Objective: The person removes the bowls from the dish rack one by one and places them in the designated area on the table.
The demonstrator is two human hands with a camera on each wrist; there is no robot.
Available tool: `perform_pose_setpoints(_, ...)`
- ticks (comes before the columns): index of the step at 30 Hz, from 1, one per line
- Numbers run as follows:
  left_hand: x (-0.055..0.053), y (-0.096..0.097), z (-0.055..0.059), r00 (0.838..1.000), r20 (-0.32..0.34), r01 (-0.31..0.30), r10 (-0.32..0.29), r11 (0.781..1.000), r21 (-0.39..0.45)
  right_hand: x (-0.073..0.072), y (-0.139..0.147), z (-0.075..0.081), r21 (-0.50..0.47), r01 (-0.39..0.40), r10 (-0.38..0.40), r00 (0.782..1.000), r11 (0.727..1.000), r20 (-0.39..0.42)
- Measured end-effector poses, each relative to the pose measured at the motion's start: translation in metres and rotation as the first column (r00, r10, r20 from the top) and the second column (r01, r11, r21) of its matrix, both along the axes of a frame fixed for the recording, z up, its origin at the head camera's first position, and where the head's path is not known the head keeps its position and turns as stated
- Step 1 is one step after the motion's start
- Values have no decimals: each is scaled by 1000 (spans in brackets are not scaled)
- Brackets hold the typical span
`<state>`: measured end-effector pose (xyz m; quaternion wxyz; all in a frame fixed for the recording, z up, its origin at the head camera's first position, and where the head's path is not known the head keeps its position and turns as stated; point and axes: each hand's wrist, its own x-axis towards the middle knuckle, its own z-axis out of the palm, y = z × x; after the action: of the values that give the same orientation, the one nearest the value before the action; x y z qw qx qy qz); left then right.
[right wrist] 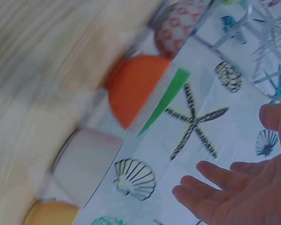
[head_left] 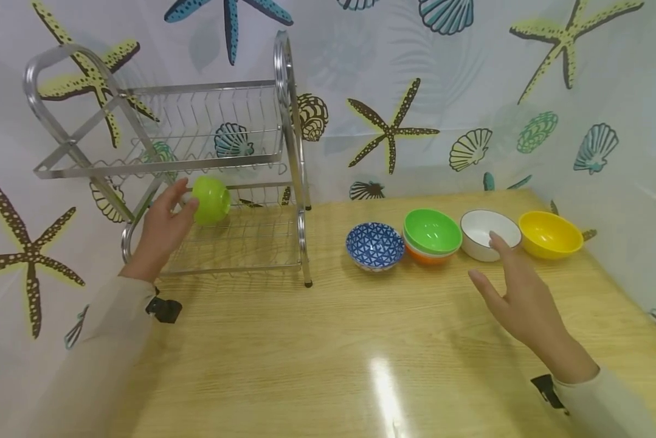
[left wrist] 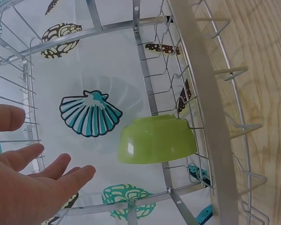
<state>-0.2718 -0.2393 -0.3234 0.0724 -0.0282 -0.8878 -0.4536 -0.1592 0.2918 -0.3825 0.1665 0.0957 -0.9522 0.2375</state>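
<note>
A lime-green bowl (head_left: 211, 201) rests on its side in the lower tier of the metal dish rack (head_left: 213, 163), its foot facing right. My left hand (head_left: 166, 222) is just left of it in the head view. In the left wrist view a gap shows between the loosely spread fingers of that hand (left wrist: 37, 183) and the bowl (left wrist: 157, 140). My right hand (head_left: 524, 304) holds nothing and hovers over the table, its index fingertip overlapping the white bowl (head_left: 476, 234) in the head view. Loosely extended fingers show on this hand (right wrist: 239, 192) in the right wrist view.
Bowls stand in a row along the back of the wooden table (head_left: 328, 353): a blue-patterned bowl (head_left: 375, 245), a green bowl (head_left: 433, 231) stacked over white and orange ones, the white bowl, and a yellow bowl (head_left: 550, 235). A sea-patterned cloth (head_left: 328, 48) hangs behind them.
</note>
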Motion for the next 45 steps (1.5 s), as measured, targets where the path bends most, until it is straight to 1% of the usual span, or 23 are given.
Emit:
perform_pose_setpoints(3, -4, 0, 0, 1000, 13, -19, 19, 1000, 7, 8, -14, 2, -35, -55, 54, 998, 998, -25)
perform_pose_setpoints(6, -7, 0, -2, 999, 11, -43, 42, 999, 14, 14, -26, 4, -54, -105, 103, 994, 993, -43)
perform_pose_setpoints(10, -12, 1, -6, 998, 18, -65, 64, 997, 46, 22, -38, 4, -48, -150, 148, 988, 987, -53)
perform_pose_setpoints(14, -20, 1, -13, 993, 80, -100, 91, 988, 118, 27, -45, 4, -19, -190, 188, 979, 982, -80)
perform_pose_setpoints(16, -25, 1, -17, 987, 116, -127, 107, 976, 176, 29, -48, 5, 11, -215, 215, 973, 977, -87)
perform_pose_setpoints(19, -32, 0, -23, 980, 157, -164, 125, 950, 265, 34, -49, 4, 58, -271, 275, 958, 961, -82)
perform_pose_setpoints(23, -39, 0, -27, 973, 170, -204, 154, 922, 330, 40, -51, 4, 99, -337, 344, 936, 936, -70)
perform_pose_setpoints(26, -44, 0, -30, 967, 186, -234, 176, 903, 362, 43, -51, 5, 111, -357, 365, 929, 928, -64)
perform_pose_setpoints(29, -49, -2, -34, 959, 232, -247, 161, 875, 415, 44, -51, 5, 109, -368, 375, 925, 924, -56)
perform_pose_setpoints(31, -51, -5, -37, 955, 268, -241, 128, 863, 444, 45, -51, 4, 111, -370, 378, 924, 922, -56)
perform_pose_setpoints(33, -52, -8, -41, 952, 296, -220, 83, 856, 468, 45, -50, 4, 112, -377, 385, 921, 919, -60)
perform_pose_setpoints(35, -53, -11, -45, 949, 312, -199, 47, 856, 477, 45, -49, 3, 115, -381, 390, 919, 917, -64)
perform_pose_setpoints(37, -54, -12, -48, 950, 310, -182, 33, 865, 468, 45, -48, 3, 111, -385, 393, 917, 916, -66)
perform_pose_setpoints(40, -55, -12, -51, 950, 312, -173, 28, 879, 445, 45, -48, 4, 101, -392, 399, 915, 914, -59)
perform_pose_setpoints(45, -58, -9, -55, 948, 316, -177, 41, 892, 416, 43, -48, 6, 88, -399, 403, 915, 913, -33)
